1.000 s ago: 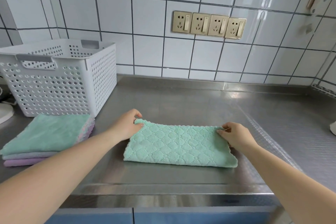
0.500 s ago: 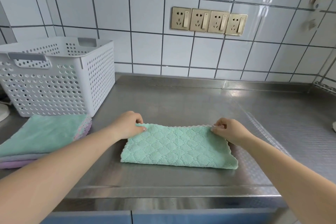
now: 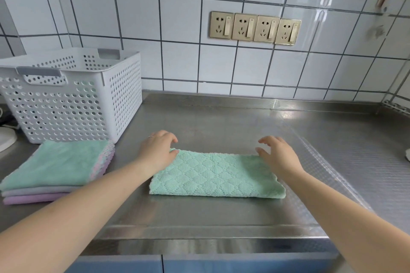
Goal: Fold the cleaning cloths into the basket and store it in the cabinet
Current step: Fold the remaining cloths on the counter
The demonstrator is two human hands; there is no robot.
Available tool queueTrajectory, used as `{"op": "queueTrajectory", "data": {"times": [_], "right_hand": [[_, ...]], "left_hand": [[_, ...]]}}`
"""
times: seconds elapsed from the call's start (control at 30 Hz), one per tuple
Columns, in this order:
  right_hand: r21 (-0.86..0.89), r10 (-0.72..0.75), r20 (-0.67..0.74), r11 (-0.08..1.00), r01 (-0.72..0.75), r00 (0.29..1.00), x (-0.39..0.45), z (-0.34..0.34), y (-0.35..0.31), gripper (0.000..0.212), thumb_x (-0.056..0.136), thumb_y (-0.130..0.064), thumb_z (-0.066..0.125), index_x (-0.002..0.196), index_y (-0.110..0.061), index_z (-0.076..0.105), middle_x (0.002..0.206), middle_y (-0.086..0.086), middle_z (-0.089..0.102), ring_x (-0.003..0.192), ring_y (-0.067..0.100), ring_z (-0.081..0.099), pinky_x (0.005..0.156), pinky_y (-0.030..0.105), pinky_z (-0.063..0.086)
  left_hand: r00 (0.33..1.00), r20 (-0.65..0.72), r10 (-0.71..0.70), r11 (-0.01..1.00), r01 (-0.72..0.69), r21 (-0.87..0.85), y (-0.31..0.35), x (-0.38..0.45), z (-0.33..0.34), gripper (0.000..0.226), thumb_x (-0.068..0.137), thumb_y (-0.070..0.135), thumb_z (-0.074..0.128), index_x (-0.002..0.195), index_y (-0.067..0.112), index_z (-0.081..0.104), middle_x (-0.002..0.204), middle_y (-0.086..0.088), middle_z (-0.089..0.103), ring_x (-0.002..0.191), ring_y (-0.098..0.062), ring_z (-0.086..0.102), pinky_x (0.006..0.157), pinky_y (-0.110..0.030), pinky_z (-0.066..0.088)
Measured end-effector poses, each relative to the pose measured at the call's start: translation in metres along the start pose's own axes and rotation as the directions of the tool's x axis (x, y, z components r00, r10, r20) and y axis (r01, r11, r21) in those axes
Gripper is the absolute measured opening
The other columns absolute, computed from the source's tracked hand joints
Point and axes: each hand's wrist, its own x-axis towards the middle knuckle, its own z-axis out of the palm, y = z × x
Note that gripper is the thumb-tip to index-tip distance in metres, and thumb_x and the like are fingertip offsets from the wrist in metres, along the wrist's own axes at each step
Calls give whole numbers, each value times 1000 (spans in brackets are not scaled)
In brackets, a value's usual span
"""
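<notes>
Head view: the mint-green cloth (image 3: 213, 175) lies folded in half on the steel counter (image 3: 221, 122), a long rectangle with quilted diamond texture and scalloped edges. My left hand (image 3: 158, 153) rests on its far left corner, fingers loosely bent, gripping nothing. My right hand (image 3: 277, 154) hovers over the far right corner, fingers spread. Left of it sits a stack of cloths (image 3: 57, 168), just before the white perforated basket (image 3: 73, 95).

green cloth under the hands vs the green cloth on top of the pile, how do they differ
The cloth under the hands lies alone mid-counter, folded into a long strip with a quilted diamond face. The top cloth of the pile is squarer, smoother-looking, and rests on other cloths by the basket. Both are mint green.
</notes>
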Motion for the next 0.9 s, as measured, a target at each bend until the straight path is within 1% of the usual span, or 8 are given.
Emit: {"op": "queueTrajectory", "data": {"times": [0.07, 0.13, 0.2, 0.3, 0.4, 0.53, 0.8, 0.9], "right_hand": [[-56, -100, -8, 993, 100, 995, -5, 5, -17, 34, 95, -33, 50, 126, -21, 56, 135, 1, 51, 118, 21, 52, 95, 34, 42], [-91, -178, 55, 979, 182, 983, -12, 14, -40, 38, 96, -33, 47, 132, -22, 53, 143, 0, 44, 129, 21, 43, 106, 35, 34], [-130, -209, 175, 964, 233, 962, -23, 27, -64, 42, 97, -35, 42, 138, -25, 45, 151, -2, 34, 138, 18, 31, 113, 38, 23], [-151, -233, 284, 947, 283, 930, -40, 49, -81, 44, 99, -35, 34, 142, -27, 36, 155, -6, 25, 145, 14, 15, 116, 48, 11], [-204, -242, 270, 932, 301, 932, -48, 54, -68, 47, 100, -44, 27, 144, -30, 32, 154, -7, 25, 144, 13, 15, 115, 47, 14], [-250, -203, 273, 929, 273, 940, -44, 45, -43, 52, 97, -52, 26, 145, -32, 28, 155, -6, 24, 144, 14, 16, 114, 43, 16], [-286, -88, 284, 943, 172, 955, -44, 27, -9, 53, 97, -53, 25, 146, -32, 25, 156, -5, 21, 145, 16, 16, 115, 44, 18], [-332, -82, 279, 927, 176, 957, -39, 24, -19, 48, 98, -48, 29, 142, -30, 35, 151, -6, 30, 141, 19, 24, 113, 50, 16]], "left_hand": [[994, -2, 111, 994, -111, -18, 17, -6, 3, 36, 94, 25, 51, 129, 17, 53, 138, 1, 49, 128, -20, 43, 108, -31, 31], [981, 84, 177, 983, -172, -67, 39, -13, 9, 42, 97, 24, 44, 138, 16, 44, 147, -1, 40, 137, -18, 34, 113, -32, 25], [961, 201, 192, 981, -182, -70, 60, -21, 19, 47, 99, 24, 38, 144, 13, 34, 153, -3, 30, 142, -19, 25, 116, -31, 20], [951, 273, 144, 984, -167, 62, 74, -28, 31, 51, 100, 30, 32, 147, 13, 26, 157, -3, 19, 145, -20, 16, 117, -35, 14], [952, 303, 43, 984, -93, 153, 67, -32, 32, 62, 98, 48, 27, 150, 16, 17, 159, 0, 9, 146, -21, 8, 118, -43, 8], [939, 341, -48, 985, -13, 174, 49, -34, 24, 81, 90, 67, 21, 151, 16, 9, 160, -2, 1, 147, -24, 0, 118, -44, 1], [929, 351, -120, 985, 68, 159, 34, -34, 18, 82, 89, 69, 20, 152, 18, 7, 160, -2, -2, 147, -23, -4, 117, -49, -1], [965, 262, -20, 991, -16, 134, 38, -40, 14, 71, 93, 60, 29, 150, 19, 19, 159, -1, 9, 147, -21, 3, 117, -46, 1]]}}
